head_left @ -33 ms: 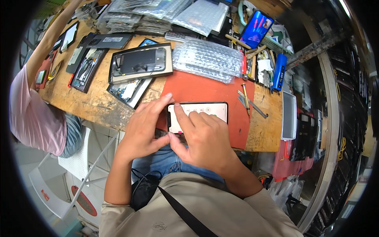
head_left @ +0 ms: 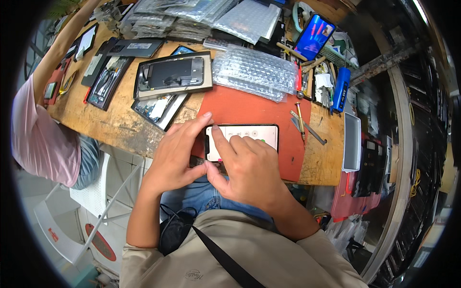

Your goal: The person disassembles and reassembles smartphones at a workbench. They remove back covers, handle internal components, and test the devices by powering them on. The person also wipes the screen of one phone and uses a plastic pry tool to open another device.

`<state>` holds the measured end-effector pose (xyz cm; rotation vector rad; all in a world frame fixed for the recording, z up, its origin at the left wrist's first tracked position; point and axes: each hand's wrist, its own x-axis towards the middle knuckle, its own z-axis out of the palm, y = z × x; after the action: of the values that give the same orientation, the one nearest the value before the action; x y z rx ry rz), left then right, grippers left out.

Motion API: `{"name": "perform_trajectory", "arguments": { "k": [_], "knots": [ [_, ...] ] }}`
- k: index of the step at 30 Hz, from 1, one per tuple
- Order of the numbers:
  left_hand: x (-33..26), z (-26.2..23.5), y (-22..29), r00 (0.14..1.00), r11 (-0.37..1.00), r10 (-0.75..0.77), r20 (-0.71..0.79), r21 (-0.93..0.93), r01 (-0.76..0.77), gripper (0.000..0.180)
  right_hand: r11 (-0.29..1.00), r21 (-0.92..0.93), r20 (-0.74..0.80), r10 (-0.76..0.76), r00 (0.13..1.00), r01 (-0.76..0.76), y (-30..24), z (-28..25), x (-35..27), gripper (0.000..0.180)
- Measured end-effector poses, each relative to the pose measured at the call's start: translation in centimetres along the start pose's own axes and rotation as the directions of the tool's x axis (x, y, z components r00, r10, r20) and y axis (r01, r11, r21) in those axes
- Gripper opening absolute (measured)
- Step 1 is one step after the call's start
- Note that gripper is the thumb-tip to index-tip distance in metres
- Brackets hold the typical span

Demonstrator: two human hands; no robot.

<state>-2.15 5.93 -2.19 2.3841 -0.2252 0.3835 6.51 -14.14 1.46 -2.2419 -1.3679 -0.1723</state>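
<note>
A smartphone [head_left: 242,132] with a lit, mostly white screen lies sideways above the near part of the red mat [head_left: 283,163]. My left hand [head_left: 175,156] grips its left end, with the thumb at the near corner and the fingers by the far corner. Over the screen is my right hand [head_left: 249,165]: its index fingertip touches the glass near the far left corner. The right thumb points to the near left corner, close to the left thumb, and the other fingers are bent apart above the screen. My right hand hides the near right of the phone.
A phone screen panel in an open box [head_left: 207,72] and bubble-wrap packs [head_left: 254,72] lie beyond the mat. Screwdriver [head_left: 299,115] and tweezers [head_left: 314,133] rest to the right. An upright phone [head_left: 314,37] stands behind tools. Another person [head_left: 48,129] sits at left.
</note>
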Motion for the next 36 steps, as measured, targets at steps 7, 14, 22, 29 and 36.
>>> {"name": "perform_trajectory", "arguments": {
  "k": [7, 14, 22, 29, 36],
  "knots": [
    [0.0, 0.2, 0.1, 1.0, 1.0, -0.001, -0.02, 0.016, 0.001, 0.11, 1.0, 0.019, 0.085, 0.023, 0.996, -0.024, 0.5, -2.3, -4.4, 0.062],
    [0.2, 0.1, -0.2, 0.999, 1.0, 0.027, -0.036, 0.001, -0.027, 0.108, 0.988, -0.096, 0.079, 0.126, 0.989, -0.118, 1.2, -2.2, -4.6, 0.064],
    [-0.1, 0.0, 0.2, 1.0, 1.0, -0.003, -0.01, 0.024, 0.003, 0.106, 0.952, -0.106, 0.039, 0.292, 0.956, -0.286, 2.9, -3.8, -6.3, 0.066],
    [0.0, 0.2, 0.1, 1.0, 1.0, 0.005, -0.018, 0.008, -0.005, 0.107, 0.993, -0.052, 0.156, 0.112, 0.981, -0.106, 0.1, -2.7, -6.6, 0.067],
    [0.0, 0.2, -0.1, 0.998, 0.999, 0.039, -0.043, 0.032, -0.037, 0.105, 0.966, -0.125, -0.015, 0.228, 0.974, -0.228, 3.1, -3.2, -6.6, 0.063]
  ]
}}
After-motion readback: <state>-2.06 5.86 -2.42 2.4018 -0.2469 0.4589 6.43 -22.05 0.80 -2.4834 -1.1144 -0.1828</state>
